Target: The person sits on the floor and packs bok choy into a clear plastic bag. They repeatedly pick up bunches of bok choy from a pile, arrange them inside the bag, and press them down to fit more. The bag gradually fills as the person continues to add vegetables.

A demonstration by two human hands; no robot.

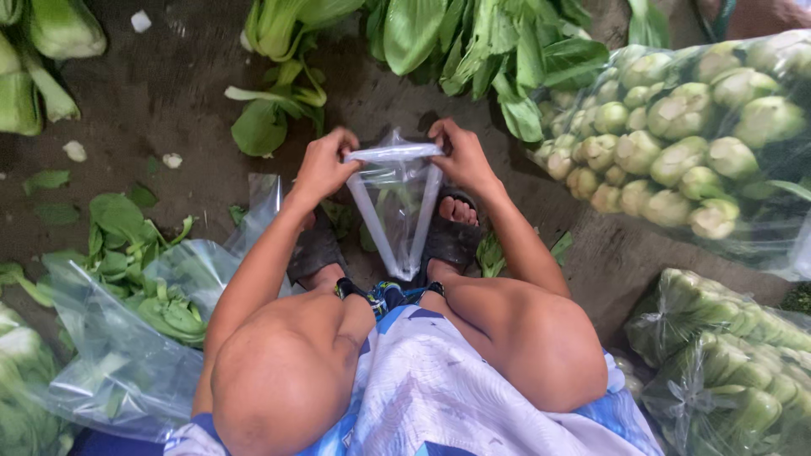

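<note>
Bag [394,198] still empty, mouth pinched by left hand [321,165] and right hand [460,156]; packed bags [693,127] at 2 o'clock, loose greens [448,38] at 12 unbagged.

Small bag [395,198] at centre: thin clear plastic film, glossy, creased. Large sack [760,219] at 3 o'clock: transparent plastic, shiny, wrinkled. Bags [110,338] at 8 o'clock: clear, glossy film. Ground [169,93]: rough, matt, damp-looking. Shorts [439,388]: smooth printed cloth. Sandals [452,241]: dark, matt.

Clear plastic bag [394,198] between hands [324,165]
</note>
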